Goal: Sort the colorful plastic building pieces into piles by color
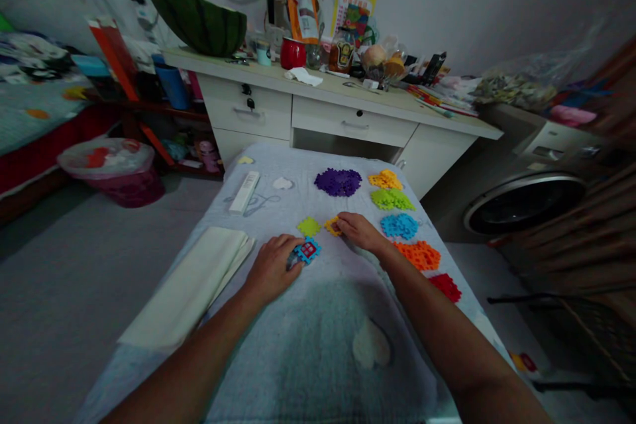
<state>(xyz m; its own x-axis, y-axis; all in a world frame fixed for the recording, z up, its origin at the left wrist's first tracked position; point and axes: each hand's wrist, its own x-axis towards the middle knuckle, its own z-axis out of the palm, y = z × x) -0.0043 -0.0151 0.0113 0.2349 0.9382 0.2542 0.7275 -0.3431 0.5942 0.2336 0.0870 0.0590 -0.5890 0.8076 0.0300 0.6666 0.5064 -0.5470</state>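
Note:
My left hand point(272, 266) rests on a cloth-covered table point(318, 331), fingers curled round a small blue square piece with a red window point(307, 251). My right hand point(358, 230) lies to its right, fingertips pinching a yellow-orange piece point(332, 226). A green square piece point(309, 226) lies flat between the two hands, just behind them. Sorted piles of pieces lie at the right: purple point(338, 181), yellow point(385, 179), green point(391, 199), blue point(399, 226), orange point(419, 255) and red point(445, 286).
A folded cream cloth point(193, 285) lies at the table's left, a white bar point(244, 192) behind it. A cluttered white desk point(348, 112) stands beyond, with half a watermelon point(199, 20). A washing machine point(527, 205) is at right, a pink bin point(112, 169) at left.

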